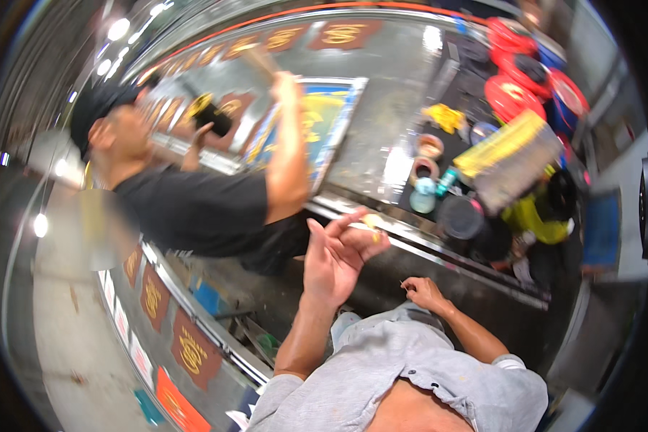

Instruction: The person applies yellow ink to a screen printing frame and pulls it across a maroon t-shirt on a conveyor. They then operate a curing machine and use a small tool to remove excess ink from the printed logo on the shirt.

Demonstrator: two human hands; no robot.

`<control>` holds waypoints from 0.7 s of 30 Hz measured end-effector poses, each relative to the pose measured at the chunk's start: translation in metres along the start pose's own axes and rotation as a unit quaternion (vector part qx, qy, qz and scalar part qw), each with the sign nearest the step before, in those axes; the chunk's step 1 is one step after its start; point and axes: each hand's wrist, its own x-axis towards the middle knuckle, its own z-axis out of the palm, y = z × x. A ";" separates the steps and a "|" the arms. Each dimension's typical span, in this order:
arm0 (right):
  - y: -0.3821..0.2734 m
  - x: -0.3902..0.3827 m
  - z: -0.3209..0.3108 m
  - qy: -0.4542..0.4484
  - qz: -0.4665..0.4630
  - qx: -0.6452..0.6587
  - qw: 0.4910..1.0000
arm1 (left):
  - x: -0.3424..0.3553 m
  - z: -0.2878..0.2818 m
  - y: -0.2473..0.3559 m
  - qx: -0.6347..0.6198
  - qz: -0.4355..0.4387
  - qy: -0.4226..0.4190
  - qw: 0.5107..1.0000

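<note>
My left hand (331,266) is raised in the middle, palm turned up, thumb apart and fingers stretched to the right. Yellow patches (371,222) show at its fingertips; whether they are ink or a small object cannot be made out. Low beside my grey shirt (403,360), my right hand (425,294) has its fingers bent together; what they hold, if anything, is too small to name. Across the table's near rail, a co-worker (194,209) in a black shirt holds a black tub with yellow inside (212,115) and a blurred flat wooden tool (259,61) above a blue-and-yellow printing screen (317,122).
A long grey table (374,137) carries brown printed pieces (345,33) along its far side. To the right stand ink jars (425,196), a yellow rag (445,117), a yellow-grey block (510,160) and red tubs (511,101). Another table with brown prints (193,349) lies lower left.
</note>
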 end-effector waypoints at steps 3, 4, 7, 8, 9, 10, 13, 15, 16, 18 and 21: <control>-0.043 0.032 0.040 -0.108 -0.014 -0.038 0.993 | -0.084 -0.066 0.032 0.093 0.080 0.006 0.992; -0.057 0.044 0.054 -0.147 0.004 -0.030 0.989 | -0.109 -0.090 0.037 0.119 0.101 0.055 0.986; -0.111 0.075 0.118 -0.268 -0.003 -0.031 0.963 | -0.202 -0.148 0.082 0.123 0.187 0.234 0.946; -0.130 0.083 0.148 -0.313 -0.010 -0.014 0.950 | -0.236 -0.174 0.090 0.087 0.254 0.261 0.927; -0.150 0.094 0.179 -0.329 -0.005 -0.045 0.943 | -0.268 -0.191 0.103 0.048 0.306 0.293 0.905; -0.170 0.103 0.213 -0.344 0.003 -0.071 0.936 | -0.300 -0.207 0.117 0.010 0.351 0.322 0.879; -0.221 0.131 0.318 -0.403 -0.022 -0.118 0.907 | -0.376 -0.249 0.155 0.022 0.449 0.407 0.795; -0.251 0.158 0.380 -0.427 -0.061 -0.179 0.884 | -0.405 -0.264 0.188 0.004 0.494 0.450 0.744; -0.268 0.173 0.411 -0.435 -0.087 -0.220 0.869 | -0.417 -0.273 0.202 0.002 0.516 0.452 0.727; -0.287 0.190 0.469 -0.427 -0.150 -0.301 0.840 | -0.436 -0.285 0.228 0.015 0.534 0.473 0.700; -0.320 0.236 0.552 -0.384 -0.207 -0.402 0.805 | -0.448 -0.314 0.264 0.031 0.538 0.486 0.688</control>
